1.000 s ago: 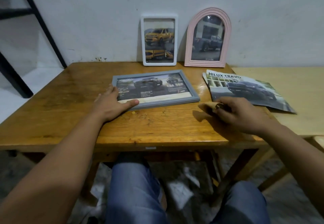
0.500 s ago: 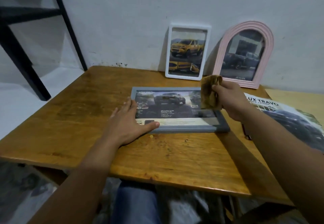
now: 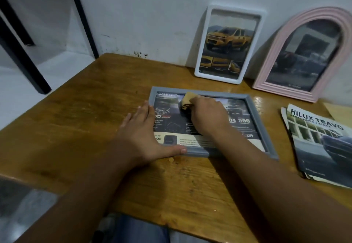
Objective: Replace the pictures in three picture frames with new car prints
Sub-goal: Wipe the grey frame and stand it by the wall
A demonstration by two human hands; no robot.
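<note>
Near the middle of the wooden table (image 3: 80,128), a grey picture frame (image 3: 261,128) is lying flat with a dark car print facing up. At its 9 o'clock edge the left hand (image 3: 142,138) is resting flat, fingers straight and slightly spread along the side rail, thumb lying on the near rail. Toward the frame's 11 o'clock corner, the right hand (image 3: 206,115) is curling its fingers around a tan cloth (image 3: 187,100) and pressing it on the glass. At 12 o'clock, a white picture frame (image 3: 202,52) showing a yellow pickup is leaning on the wall. At 1 o'clock a pink arched frame (image 3: 274,56) is leaning beside it, holding a dark car print. At 3 o'clock a Hilux Travo brochure (image 3: 320,143) is lying apart from the grey frame.
</note>
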